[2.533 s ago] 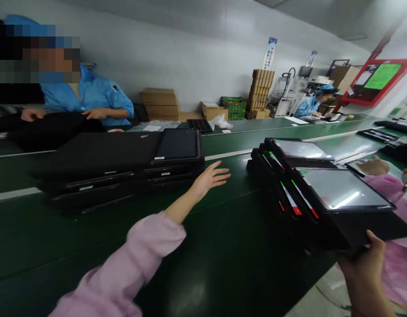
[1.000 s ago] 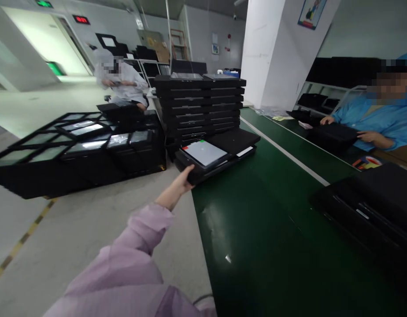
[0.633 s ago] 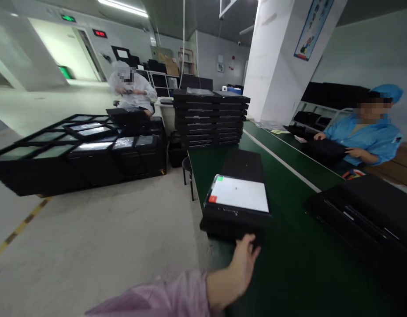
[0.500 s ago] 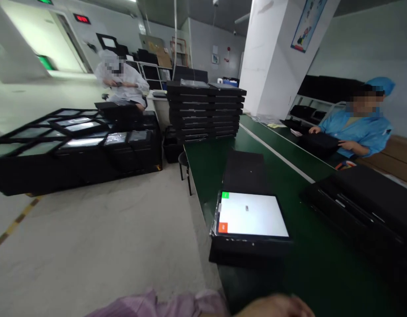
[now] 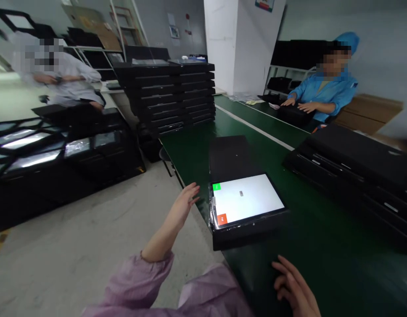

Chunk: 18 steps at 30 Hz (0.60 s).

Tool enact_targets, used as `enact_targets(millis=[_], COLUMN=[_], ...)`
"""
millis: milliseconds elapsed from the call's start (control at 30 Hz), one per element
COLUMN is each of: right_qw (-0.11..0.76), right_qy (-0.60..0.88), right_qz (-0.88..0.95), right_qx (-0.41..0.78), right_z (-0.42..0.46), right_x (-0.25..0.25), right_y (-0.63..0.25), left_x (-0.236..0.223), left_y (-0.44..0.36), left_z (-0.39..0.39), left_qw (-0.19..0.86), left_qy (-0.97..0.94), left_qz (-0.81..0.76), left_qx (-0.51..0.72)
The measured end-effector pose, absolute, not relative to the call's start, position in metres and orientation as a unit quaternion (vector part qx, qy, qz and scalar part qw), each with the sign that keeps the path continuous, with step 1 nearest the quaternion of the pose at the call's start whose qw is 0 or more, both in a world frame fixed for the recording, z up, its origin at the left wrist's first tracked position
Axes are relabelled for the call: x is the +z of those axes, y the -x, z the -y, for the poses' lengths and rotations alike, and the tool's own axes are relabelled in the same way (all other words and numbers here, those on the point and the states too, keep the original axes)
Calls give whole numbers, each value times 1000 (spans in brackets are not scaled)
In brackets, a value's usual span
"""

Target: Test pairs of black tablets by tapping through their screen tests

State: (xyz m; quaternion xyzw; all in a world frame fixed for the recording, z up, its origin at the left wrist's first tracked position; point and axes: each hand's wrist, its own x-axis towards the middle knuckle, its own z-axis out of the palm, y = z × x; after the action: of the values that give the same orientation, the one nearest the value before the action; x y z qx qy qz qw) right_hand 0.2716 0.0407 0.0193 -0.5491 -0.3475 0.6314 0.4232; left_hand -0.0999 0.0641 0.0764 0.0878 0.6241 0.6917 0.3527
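Observation:
A black tray lies on the green table in front of me, holding a tablet with a lit white screen marked by a green and an orange square. My left hand hovers open just left of the tray, fingers spread, not touching it. My right hand is low at the frame's bottom, fingers loosely curled over the table, holding nothing. The far half of the tray is an empty black slot.
A tall stack of black trays stands at the table's far end. More stacked trays lie to the right. Trays with screens sit on the floor at left. One person in blue works across the table, another in white sits beyond.
My left hand pulled one tray with a lit tablet from beside the far stack along the table to me, then let go. My right hand has come into view at the bottom.

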Motion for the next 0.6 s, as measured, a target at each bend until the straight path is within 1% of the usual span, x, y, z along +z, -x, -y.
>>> enact_targets(millis=[100,233,500,600], right_qw=[395,340,328,328], right_qy=[522,481,481,493], right_qz=[333,309,304,318], right_qx=[679,747,754,741], right_z=[-50,-60,-70,-80], right_x=[35,47,45,54], right_y=[-253,-228,-194,-185], left_x=[59,47,39,38], left_y=[92,85,92,94], left_z=[-67,-85,-104,-103], left_qw=[402,420,412,413], left_qy=[-65,-62,-72,-66], left_qz=[-611,-589,-558,-556], left_qx=[679,688,717,719])
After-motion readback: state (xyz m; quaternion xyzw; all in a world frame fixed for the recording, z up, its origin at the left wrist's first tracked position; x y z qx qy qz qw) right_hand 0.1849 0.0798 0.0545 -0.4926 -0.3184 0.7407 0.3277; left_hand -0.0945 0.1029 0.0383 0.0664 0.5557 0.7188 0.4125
